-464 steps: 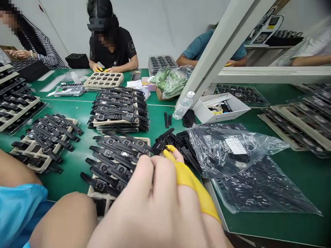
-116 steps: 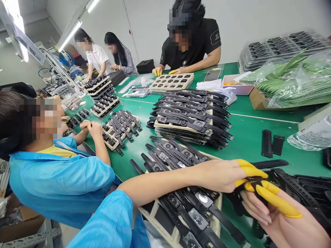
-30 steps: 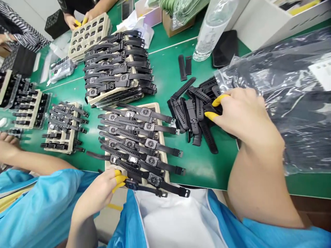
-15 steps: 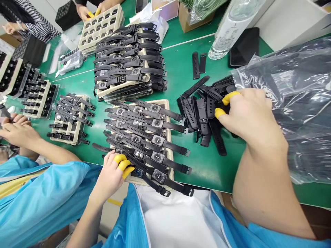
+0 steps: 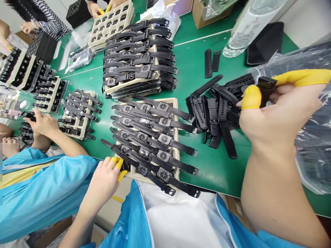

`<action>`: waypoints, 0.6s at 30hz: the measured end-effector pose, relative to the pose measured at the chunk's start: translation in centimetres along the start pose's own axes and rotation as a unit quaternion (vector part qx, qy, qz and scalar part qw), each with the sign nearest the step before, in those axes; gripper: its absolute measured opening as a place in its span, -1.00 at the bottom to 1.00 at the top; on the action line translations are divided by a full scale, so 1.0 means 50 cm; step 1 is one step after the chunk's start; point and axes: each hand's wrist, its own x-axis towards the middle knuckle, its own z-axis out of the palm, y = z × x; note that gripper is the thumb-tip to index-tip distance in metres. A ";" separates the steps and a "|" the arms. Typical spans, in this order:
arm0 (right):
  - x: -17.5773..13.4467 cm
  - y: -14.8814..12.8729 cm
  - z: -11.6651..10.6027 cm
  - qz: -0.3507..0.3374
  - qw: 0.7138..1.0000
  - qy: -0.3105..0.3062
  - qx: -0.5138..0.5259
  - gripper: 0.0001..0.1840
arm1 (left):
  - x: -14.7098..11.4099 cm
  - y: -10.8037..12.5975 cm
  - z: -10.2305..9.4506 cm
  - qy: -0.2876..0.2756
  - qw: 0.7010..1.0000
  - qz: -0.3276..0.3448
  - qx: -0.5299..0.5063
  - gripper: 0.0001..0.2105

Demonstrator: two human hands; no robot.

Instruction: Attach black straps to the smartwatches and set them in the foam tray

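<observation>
My left hand [image 5: 107,179], with yellow finger cots, pinches a dark watch case [image 5: 125,165] at the near left corner of a cream tray [image 5: 175,137]. Rows of smartwatches [image 5: 164,138] with black straps lie across that tray, backs up, the straps hanging past its edges. At the right, my right hand [image 5: 276,106] is raised over the edge of a pile of loose black watch straps [image 5: 213,110]. Between its yellow-covered thumb and forefinger it grips a black watch strap [image 5: 266,86], seen nearly end-on.
A stack of trays with strapped watches [image 5: 139,58] stands behind. Right of it lie two strap pieces [image 5: 208,63], a clear bottle [image 5: 248,31] and a large plastic bag [image 5: 315,137]. A co-worker's hand [image 5: 43,124] works at the left, near a smaller tray [image 5: 82,129].
My right hand has lifted from the pile with a black strap and turned. My left hand has shifted slightly and now shows a dark watch case in its fingers. The view has moved a little.
</observation>
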 end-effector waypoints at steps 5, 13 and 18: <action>-0.017 -0.022 0.020 0.001 0.996 0.007 0.092 -0.53 | 0.008 0.026 0.001 0.011 0.998 0.020 0.064 -0.94; -0.018 -0.025 0.060 -0.042 0.978 0.046 0.197 -0.73 | -0.004 -0.006 0.028 0.118 0.993 0.020 0.013 -0.76; -0.015 -0.017 0.076 -0.065 0.973 0.034 0.219 -0.73 | -0.003 0.027 -0.052 0.061 0.948 0.114 -0.289 -0.83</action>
